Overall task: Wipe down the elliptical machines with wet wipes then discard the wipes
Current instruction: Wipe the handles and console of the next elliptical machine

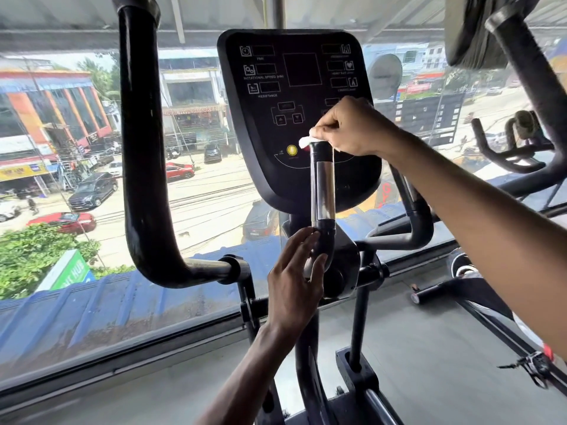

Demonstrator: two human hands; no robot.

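Wet wipe (pixel 305 141) pinched by right hand (pixel 352 130) at grip's (pixel 322 185) 12 o'clock; left hand (pixel 294 286) straight-fingered, bracing 6 o'clock; likely needs downward stroke next.

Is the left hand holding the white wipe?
No, the right hand pinches the wipe atop the handle; the left hand touches the handle's base.

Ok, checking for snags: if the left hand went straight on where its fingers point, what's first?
The left hand is touching the handle's black elbow; further up that line, probably the silver grip section, though depth is unclear.
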